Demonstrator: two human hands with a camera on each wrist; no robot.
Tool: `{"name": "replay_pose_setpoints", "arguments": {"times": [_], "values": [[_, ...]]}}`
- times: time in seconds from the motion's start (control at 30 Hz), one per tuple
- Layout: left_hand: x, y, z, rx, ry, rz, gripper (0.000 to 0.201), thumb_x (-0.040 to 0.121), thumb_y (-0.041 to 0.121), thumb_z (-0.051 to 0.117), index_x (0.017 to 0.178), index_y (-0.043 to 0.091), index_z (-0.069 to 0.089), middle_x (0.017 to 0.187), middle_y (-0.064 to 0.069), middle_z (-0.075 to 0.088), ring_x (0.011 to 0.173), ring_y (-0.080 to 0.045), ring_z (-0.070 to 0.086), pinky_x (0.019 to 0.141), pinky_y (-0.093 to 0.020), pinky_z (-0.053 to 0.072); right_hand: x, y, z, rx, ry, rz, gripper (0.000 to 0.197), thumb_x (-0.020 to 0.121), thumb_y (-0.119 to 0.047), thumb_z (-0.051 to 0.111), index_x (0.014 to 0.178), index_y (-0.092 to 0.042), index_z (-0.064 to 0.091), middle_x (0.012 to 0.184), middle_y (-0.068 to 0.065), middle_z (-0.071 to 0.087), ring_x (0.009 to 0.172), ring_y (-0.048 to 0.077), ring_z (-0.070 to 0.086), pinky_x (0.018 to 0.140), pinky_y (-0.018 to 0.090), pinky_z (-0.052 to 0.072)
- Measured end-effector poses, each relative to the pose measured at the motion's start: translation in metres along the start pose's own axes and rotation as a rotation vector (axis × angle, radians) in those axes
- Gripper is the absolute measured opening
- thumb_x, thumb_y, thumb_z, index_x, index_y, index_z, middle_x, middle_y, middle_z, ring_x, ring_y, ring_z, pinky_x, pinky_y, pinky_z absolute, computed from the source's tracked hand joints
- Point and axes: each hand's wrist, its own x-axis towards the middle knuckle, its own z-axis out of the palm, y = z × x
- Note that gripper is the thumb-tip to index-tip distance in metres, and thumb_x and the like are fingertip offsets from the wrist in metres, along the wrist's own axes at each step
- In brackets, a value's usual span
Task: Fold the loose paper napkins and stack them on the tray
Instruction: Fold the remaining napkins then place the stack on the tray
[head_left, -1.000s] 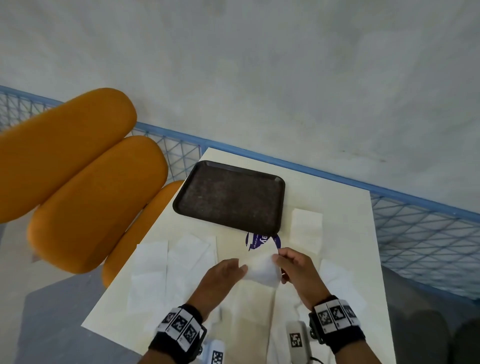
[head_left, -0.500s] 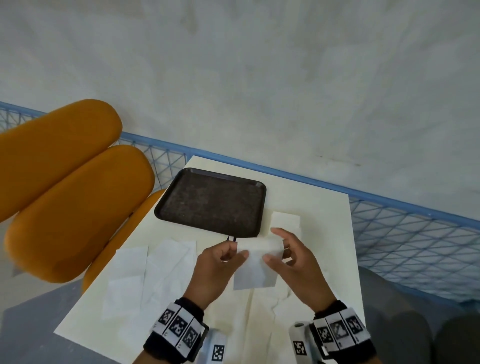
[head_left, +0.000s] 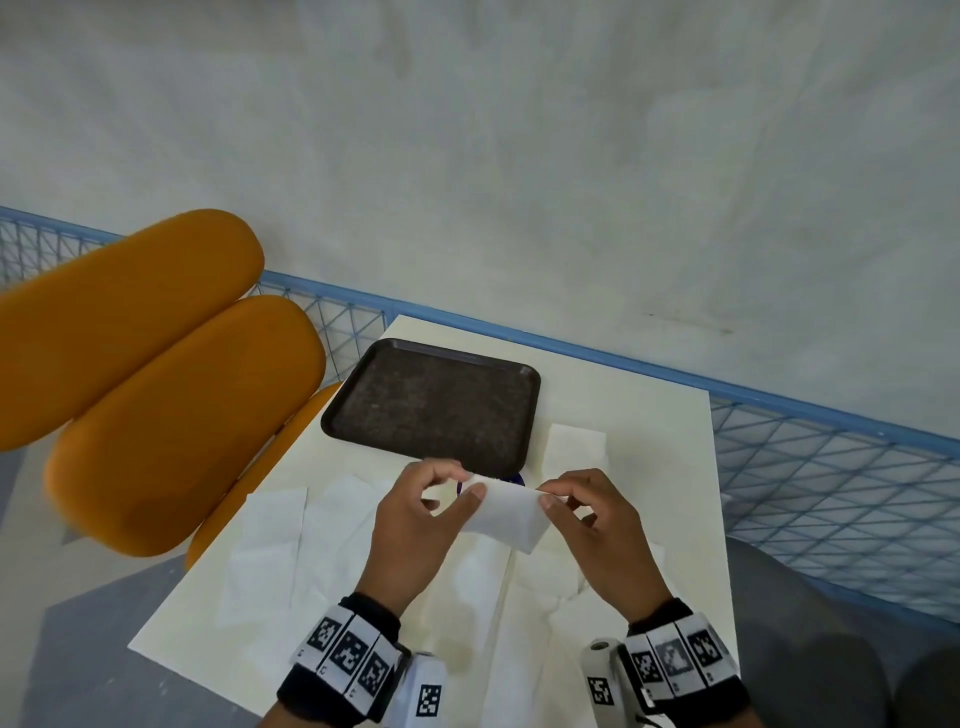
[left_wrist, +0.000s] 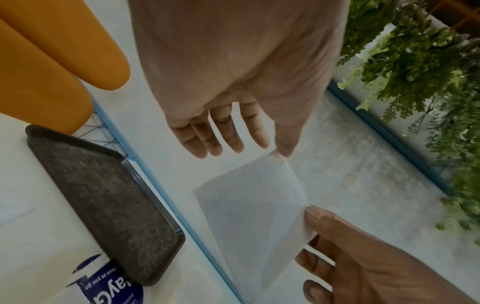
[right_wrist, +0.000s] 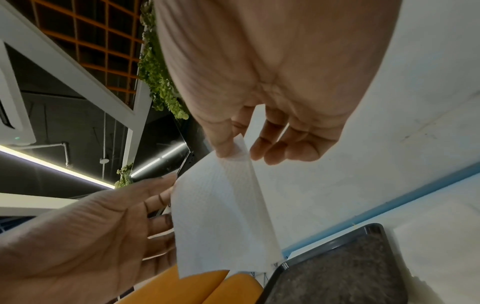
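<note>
**Napkin mid-fold, held in the air above the desk**

You are holding one napkin (head_left: 506, 512) up off the desk (head_left: 649, 415), just in front of the near edge of the tray (head_left: 431, 410). Your left hand (head_left: 415, 525) is pinching its left top corner between thumb and forefinger; your right hand (head_left: 597, 530) is pinching the right top corner the same way. The remaining fingers of both hands are hanging loosely curled, clear of the paper.

Step in hand, as a judgement: you are partway through folding this napkin, with the top edge stretched between the two pinches and the rest hanging below. The tray is carrying nothing yet, so the stacking has not begun.

The next move is calling for the corners to be brought together squarely, the crease pressed flat, probably against the desk, then the piece set down inside the tray.

How the napkin is looking: white, thin, with a fine embossed grain showing in the wrist views. It is already doubled, with one layer showing behind the other, and its lower corner is drooping slightly. It is likely to slip or skew if one pinch is loosened early.

More loose napkins (head_left: 270, 545) are lying spread on the desk near you, some overlapping. One smaller folded napkin (head_left: 576, 447) is lying beside the tray's right edge.
</note>
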Motion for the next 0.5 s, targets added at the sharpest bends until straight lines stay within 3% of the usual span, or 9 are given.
{"name": "replay_pose_setpoints", "arguments": {"times": [0.1,0.13,0.2,0.27,0.4,0.5], "values": [[0.005,0.003,-0.001,0.000,-0.101,0.041,0.049,0.085,0.053,0.070,0.129,0.053,0.046,0.119,0.047,0.045,0.112,0.014,0.050,0.087,-0.005,0.041,-0.002,-0.005,-0.003,0.045,-0.047,-0.001,0.011,0.094,-0.021,0.067,0.094,-0.031,0.072,0.102,-0.014,0.066,0.093,0.009,0.063,0.066,0.013,0.043],[0.007,0.003,-0.002,0.009,-0.148,0.060,0.046,0.086,0.054,0.068,0.128,0.057,0.048,0.115,0.049,0.049,0.111,0.017,0.052,0.086,-0.004,0.042,-0.003,-0.006,-0.004,0.050,-0.072,-0.004,0.011,0.095,-0.021,0.067,0.094,-0.031,0.072,0.101,-0.014,0.067,0.094,0.010,0.063,0.066,0.013,0.043],[0.010,0.005,-0.001,0.054,-0.192,0.099,0.019,0.089,0.053,0.066,0.105,0.061,0.060,0.097,0.039,0.063,0.097,0.010,0.060,0.077,-0.006,0.049,-0.004,-0.007,-0.006,0.063,-0.096,0.010,0.010,0.095,-0.022,0.066,0.094,-0.030,0.071,0.100,-0.014,0.068,0.096,0.010,0.063,0.068,0.017,0.047],[0.011,0.008,-0.001,0.060,-0.189,0.118,0.005,0.091,0.047,0.067,0.089,0.052,0.066,0.088,0.029,0.067,0.089,0.005,0.063,0.070,-0.011,0.053,-0.004,-0.009,-0.008,0.054,-0.087,0.035,0.009,0.096,-0.023,0.065,0.093,-0.030,0.070,0.100,-0.015,0.069,0.095,0.009,0.064,0.071,0.022,0.049],[0.011,0.018,-0.003,0.054,-0.207,0.197,0.008,0.093,0.040,0.067,0.090,0.048,0.065,0.091,0.034,0.066,0.092,0.008,0.063,0.071,-0.009,0.052,-0.001,-0.014,-0.012,-0.003,-0.058,-0.001,0.008,0.093,-0.024,0.069,0.096,-0.031,0.070,0.100,-0.017,0.071,0.094,0.004,0.063,0.072,0.009,0.042],[0.013,0.019,-0.002,0.095,-0.207,0.300,0.006,0.094,0.041,0.065,0.096,0.041,0.070,0.092,0.026,0.069,0.093,-0.001,0.065,0.077,-0.013,0.054,0.005,-0.024,-0.010,-0.066,-0.084,-0.076,0.013,0.090,-0.030,0.072,0.103,-0.031,0.071,0.101,-0.019,0.071,0.098,0.006,0.063,0.082,0.009,0.043]]}}
